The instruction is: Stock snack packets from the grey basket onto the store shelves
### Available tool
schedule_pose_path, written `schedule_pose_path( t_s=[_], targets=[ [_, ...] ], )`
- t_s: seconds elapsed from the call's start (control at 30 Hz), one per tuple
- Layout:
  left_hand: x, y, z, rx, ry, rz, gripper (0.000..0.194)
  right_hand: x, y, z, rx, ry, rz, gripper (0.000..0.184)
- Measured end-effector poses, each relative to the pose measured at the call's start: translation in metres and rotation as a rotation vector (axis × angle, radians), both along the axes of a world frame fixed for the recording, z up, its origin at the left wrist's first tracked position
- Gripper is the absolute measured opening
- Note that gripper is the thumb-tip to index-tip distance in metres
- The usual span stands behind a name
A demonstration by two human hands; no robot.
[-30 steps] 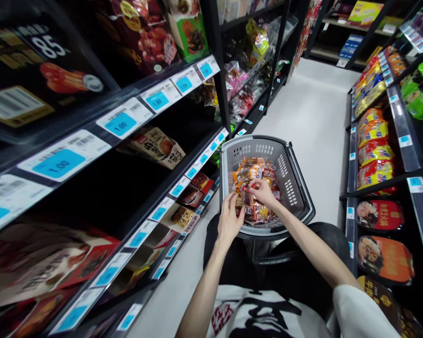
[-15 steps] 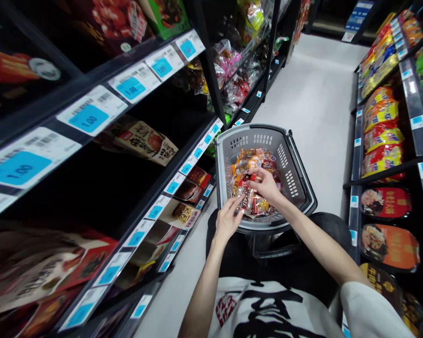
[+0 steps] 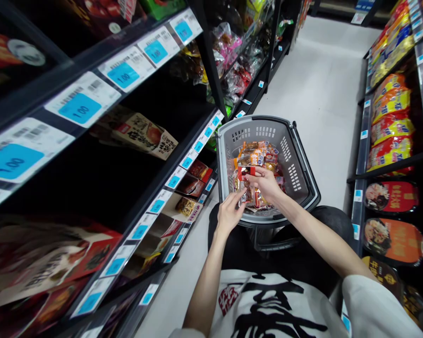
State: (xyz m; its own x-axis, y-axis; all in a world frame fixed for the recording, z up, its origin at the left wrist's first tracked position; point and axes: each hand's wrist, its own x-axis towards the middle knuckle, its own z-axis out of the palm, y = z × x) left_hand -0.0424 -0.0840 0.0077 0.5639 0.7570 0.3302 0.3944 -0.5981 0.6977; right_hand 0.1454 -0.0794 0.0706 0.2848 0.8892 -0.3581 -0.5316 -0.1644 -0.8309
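Observation:
A grey shopping basket (image 3: 225,126) stands before my knees, with several small snack packets (image 3: 259,152) in orange, clear and red wrapping lying inside. Over its near side, a small red-topped clear snack packet (image 3: 245,172) is held up between both hands. My right hand (image 3: 266,184) pinches its upper part, thumb and finger on the red band. At its lower end, the fingers of my left hand (image 3: 230,210) close on the packet's edge. The packet's brownish contents show through the clear film, partly covered by my fingers.
Dark shelves with blue price tags (image 3: 121,75) rise close on my left, holding boxes and bags. On the right, a shelf carries red and yellow noodle packs (image 3: 391,122) and round-cornered tubs (image 3: 393,241). Pale aisle floor (image 3: 324,70) runs ahead between them.
The packet has turned more upright, its red band showing more plainly. My right hand has shifted slightly down the view with its grip on the upper part. The view has tilted a little.

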Motion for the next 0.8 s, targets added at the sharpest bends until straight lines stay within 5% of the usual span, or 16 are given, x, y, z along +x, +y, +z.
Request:
schedule_pose_path(
  t_s=[0.8],
  targets=[
    [0.001, -0.001, 0.006, 0.041, 0.196, 0.008, 0.066, 0.01, -0.004, 0.009, 0.001, 0.03, 0.017, 0.045]
  ],
)
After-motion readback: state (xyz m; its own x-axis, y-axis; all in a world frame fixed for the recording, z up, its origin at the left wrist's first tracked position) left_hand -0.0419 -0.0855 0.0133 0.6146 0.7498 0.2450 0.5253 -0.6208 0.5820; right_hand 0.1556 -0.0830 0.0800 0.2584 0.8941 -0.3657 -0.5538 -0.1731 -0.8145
